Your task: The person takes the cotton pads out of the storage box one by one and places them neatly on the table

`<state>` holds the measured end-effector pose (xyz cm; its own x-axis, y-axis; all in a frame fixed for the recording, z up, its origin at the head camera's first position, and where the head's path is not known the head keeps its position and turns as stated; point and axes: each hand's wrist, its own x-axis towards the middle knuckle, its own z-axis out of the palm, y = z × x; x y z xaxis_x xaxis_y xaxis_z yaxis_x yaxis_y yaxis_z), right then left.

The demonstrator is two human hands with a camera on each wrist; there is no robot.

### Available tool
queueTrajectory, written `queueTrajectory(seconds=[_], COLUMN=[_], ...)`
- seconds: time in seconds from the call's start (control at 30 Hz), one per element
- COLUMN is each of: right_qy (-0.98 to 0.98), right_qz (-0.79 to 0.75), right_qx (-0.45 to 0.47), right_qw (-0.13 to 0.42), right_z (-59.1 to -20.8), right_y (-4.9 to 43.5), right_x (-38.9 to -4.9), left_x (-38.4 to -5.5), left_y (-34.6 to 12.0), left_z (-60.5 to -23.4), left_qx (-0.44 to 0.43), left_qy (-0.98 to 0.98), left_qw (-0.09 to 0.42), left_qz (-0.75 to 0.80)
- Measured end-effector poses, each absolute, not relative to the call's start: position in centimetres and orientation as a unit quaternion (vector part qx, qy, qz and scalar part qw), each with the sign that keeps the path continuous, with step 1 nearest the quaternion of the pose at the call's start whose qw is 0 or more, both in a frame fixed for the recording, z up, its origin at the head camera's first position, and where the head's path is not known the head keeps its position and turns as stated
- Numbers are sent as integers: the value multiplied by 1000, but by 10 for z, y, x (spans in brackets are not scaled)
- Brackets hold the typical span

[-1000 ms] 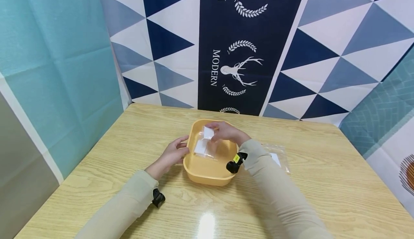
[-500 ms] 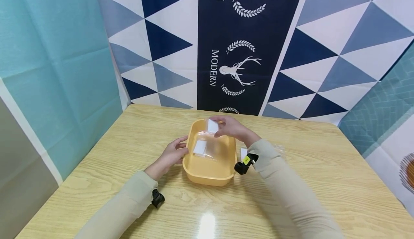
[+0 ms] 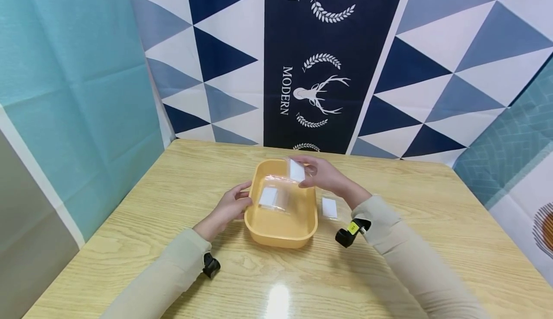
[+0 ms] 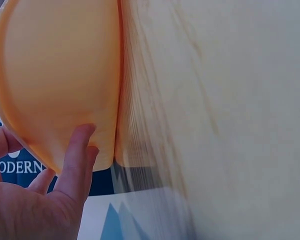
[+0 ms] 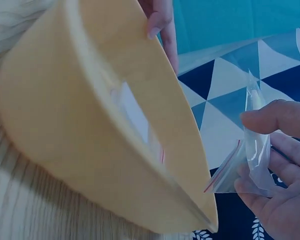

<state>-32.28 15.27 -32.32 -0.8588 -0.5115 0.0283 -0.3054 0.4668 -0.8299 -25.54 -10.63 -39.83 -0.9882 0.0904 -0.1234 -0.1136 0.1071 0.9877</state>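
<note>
At the left rim of a yellow plastic basin (image 3: 278,241), my left hand (image 3: 226,208) holds the side, a fingertip over the rim and other fingers against the outer wall (image 4: 50,95). My right hand (image 3: 324,172) pinches a small clear zip bag (image 3: 296,170) with a white insert, above the basin's back right rim. The right wrist view shows this bag (image 5: 257,145) bent between thumb and fingers, its red-lined seal hanging free. Another zip bag (image 3: 268,197) with a white insert lies inside the basin.
On the wooden table (image 3: 432,242), right of the basin, lies a clear bag (image 3: 329,207) with a white insert, partly under the right forearm. A patterned cloth (image 3: 224,60) hangs behind the table, and a teal cloth (image 3: 86,93) at the left.
My right hand has moved right with the pinched bag, from over the middle of the basin to its back right rim. The left hand and the basin have stayed put.
</note>
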Motion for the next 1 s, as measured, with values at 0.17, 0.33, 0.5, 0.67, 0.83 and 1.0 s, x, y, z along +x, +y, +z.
queueTrajectory(seconds=[0.17, 0.33, 0.5, 0.67, 0.83, 1.0], right_qy=[843, 846, 849, 848, 848, 853], right_qz=[-469, -465, -460, -464, -468, -460], right_qx=[-242, -245, -248, -244, -235, -235], right_qw=[106, 89, 76, 78, 78, 74], right_z=[-318, -322, -323, -323, -325, -332], right_y=[163, 175, 188, 200, 213, 230], right_x=[-313, -308, -298, -291, -285, -279], left_x=[-255, -256, -255, -254, -253, -253], left_y=[-106, -105, -104, -104, -104, -104], left_z=[-398, -397, -397, -397, -395, -396], left_qx=[-9, -11, -10, -11, -15, -15], left_qy=[739, 737, 734, 734, 736, 736], left_qw=[76, 75, 78, 75, 72, 77], left_qz=[669, 671, 675, 675, 673, 673])
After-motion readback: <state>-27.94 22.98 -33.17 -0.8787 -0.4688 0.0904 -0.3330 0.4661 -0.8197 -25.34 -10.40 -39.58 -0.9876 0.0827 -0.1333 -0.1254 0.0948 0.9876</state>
